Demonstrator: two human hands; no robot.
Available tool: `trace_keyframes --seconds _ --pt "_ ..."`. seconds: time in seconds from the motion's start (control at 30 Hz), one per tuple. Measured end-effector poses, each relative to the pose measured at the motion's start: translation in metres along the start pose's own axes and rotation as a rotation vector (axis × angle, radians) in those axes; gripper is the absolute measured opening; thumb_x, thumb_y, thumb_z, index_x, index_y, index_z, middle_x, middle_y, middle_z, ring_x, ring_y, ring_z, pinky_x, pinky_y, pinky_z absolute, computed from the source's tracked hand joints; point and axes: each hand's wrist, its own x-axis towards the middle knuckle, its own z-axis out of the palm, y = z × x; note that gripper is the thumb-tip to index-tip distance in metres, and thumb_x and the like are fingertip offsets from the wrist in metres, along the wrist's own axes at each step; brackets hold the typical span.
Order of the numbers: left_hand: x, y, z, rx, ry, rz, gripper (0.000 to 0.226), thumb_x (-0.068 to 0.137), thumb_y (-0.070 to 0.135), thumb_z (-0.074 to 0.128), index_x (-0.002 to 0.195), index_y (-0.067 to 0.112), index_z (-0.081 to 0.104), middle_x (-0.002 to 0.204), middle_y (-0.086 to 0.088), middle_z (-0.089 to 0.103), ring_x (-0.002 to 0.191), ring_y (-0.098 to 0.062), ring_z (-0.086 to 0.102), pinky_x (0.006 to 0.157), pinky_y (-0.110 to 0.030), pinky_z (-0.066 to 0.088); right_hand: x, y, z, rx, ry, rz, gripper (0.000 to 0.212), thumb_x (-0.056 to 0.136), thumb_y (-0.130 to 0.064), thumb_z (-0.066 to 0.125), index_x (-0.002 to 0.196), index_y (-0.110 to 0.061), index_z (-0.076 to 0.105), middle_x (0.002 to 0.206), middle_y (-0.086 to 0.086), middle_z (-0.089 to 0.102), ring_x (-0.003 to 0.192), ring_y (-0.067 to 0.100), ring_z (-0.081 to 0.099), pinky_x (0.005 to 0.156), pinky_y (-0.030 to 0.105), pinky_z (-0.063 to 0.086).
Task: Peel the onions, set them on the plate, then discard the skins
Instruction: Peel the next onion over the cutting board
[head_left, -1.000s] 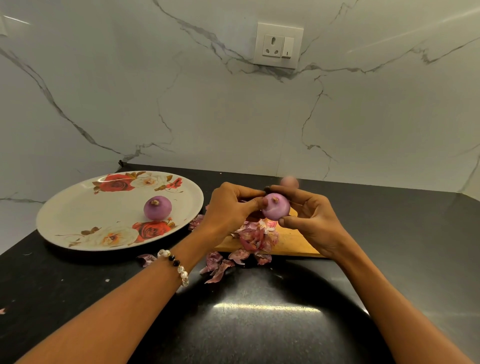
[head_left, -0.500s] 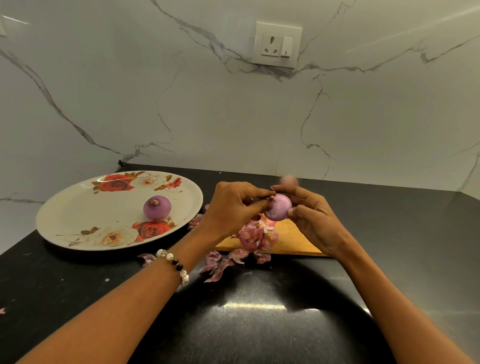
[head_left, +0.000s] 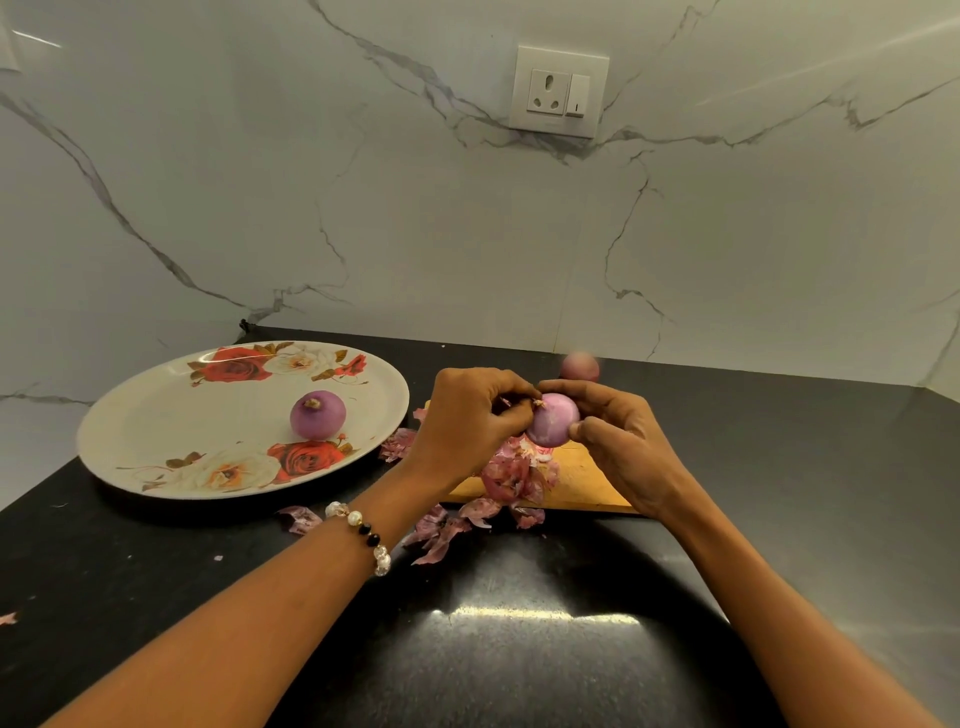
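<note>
- No brand, label or readable writing anywhere; the wall socket (head_left: 559, 92) at upper centre of the frame shows only a small mark on its switch, too tiny to read.
- Three onions on show. One peeled onion (head_left: 317, 414) sits on the floral plate (head_left: 156, 415) at centre left, its root end up.
- A second onion (head_left: 552, 420) is held at the middle of the frame, above the wooden board (head_left: 582, 478).
- The right hand (head_left: 618, 441) has its grip round that onion, thumb on its near side, fingers curled over the top.
- The left hand (head_left: 470, 421) pinches narrowly at the onion's tip, where a small scrap of skin shows between thumb and fingers; how much it holds I cannot tell.
- A third onion (head_left: 579, 367) lies further back on the dark surface (head_left: 519, 649), half hidden behind the right hand and blurred.
- One plate, one board, one beaded bracelet (head_left: 363, 535) on the left wrist.
- Loose skins (head_left: 511, 475) pile on the board's left part and spill onto the surface before it; too tangled to count.
- The board's left end is hidden by the left hand and the skins.
- One stray flake (head_left: 8, 618) lies at the left edge of the frame.
</note>
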Motion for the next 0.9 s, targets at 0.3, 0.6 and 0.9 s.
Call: trace_keyframes --seconds 0.3,0.6,0.9 --pt "-0.003 0.001 0.012 0.220 0.003 0.009 0.008 0.081 0.001 0.070 0.088 -0.001 0.067 0.082 -0.013 0.067 0.071 -0.018 0.062 0.065 -0.009 0.040 -0.001 -0.002 0.004 -0.045 0.032 -0.050 0.045 0.072 -0.007 0.064 0.113 -0.025 0.067 0.116 0.001 0.070 0.111 0.023 0.065 0.094 0.042 0.055" --pt "-0.003 0.007 0.015 0.139 0.057 -0.199 0.008 0.090 0.006 0.060 0.094 0.000 0.063 0.090 -0.009 0.060 0.078 -0.010 0.049 0.066 -0.003 0.040 -0.003 -0.005 0.007 -0.022 0.025 -0.124 0.051 0.079 0.018 0.065 0.114 -0.020 0.065 0.117 0.001 0.069 0.110 0.020 0.065 0.090 0.033 0.056" --pt "-0.002 0.009 0.012 -0.081 0.025 -0.478 0.016 0.095 0.017 0.056 0.103 0.006 0.063 0.091 0.002 0.060 0.078 -0.008 0.055 0.063 -0.005 0.045 -0.001 -0.001 0.002 0.038 0.034 -0.131 0.048 0.076 0.012 0.067 0.117 -0.012 0.066 0.119 0.004 0.069 0.113 0.025 0.064 0.091 0.039 0.057"
